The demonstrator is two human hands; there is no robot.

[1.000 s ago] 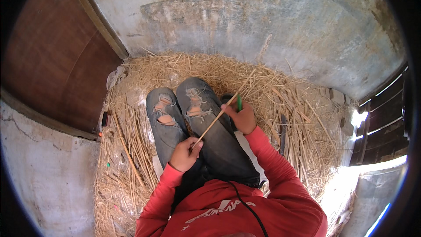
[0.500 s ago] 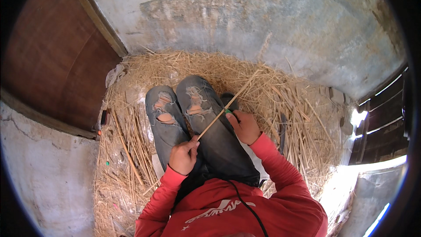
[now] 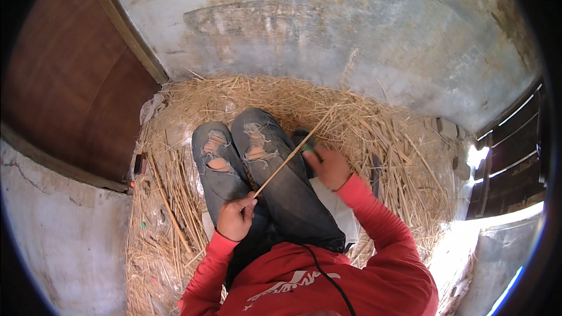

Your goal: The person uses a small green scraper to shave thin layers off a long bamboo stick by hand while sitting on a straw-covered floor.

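A thin, straw-coloured stick (image 3: 287,161) slants across my thighs, its far end up and to the right over the straw. My left hand (image 3: 236,217) pinches its near end above my lap. My right hand (image 3: 329,168) is closed around a small green-handled tool (image 3: 309,148) beside the stick's middle, past my right knee. Motion blurs that hand, and the tool's working end cannot be made out. Whether it touches the stick is unclear.
Loose straw (image 3: 281,85) covers the floor. Long stalks lie in a heap (image 3: 404,169) on the right and a bundle (image 3: 170,208) on the left. A dark, long flat object (image 3: 376,175) rests right of my right hand. Walls and a brown door panel (image 3: 76,76) close the space.
My left hand has drawn the stick slightly down and left toward my body. My right hand has shifted a little down and is now blurred.
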